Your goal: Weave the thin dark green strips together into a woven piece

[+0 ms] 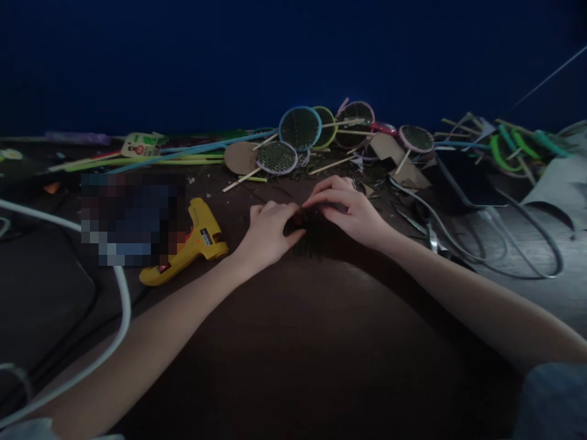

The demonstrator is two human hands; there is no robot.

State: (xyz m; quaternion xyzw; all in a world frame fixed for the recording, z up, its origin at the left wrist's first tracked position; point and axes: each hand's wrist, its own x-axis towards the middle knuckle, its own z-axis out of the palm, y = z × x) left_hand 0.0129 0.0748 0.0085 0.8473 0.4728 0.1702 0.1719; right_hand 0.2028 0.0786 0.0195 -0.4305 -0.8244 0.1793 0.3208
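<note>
Both of my hands meet over a dark table (pixel 293 342). My left hand (pixel 268 232) and my right hand (pixel 351 211) have their fingers curled and pinched on a small dark green mesh piece (pixel 309 239) that lies between them. The piece is dim and partly hidden by my fingers. A yellow glue gun (pixel 190 244) lies just left of my left hand.
Several small round mesh rackets (pixel 300 128) with wooden sticks are piled at the back. Coloured straws (pixel 151 160) lie back left, a cardboard disc (pixel 241 157) near them. Scissors (pixel 433 238) and grey cables (pixel 513 244) lie at right, a white cable (pixel 121 293) at left.
</note>
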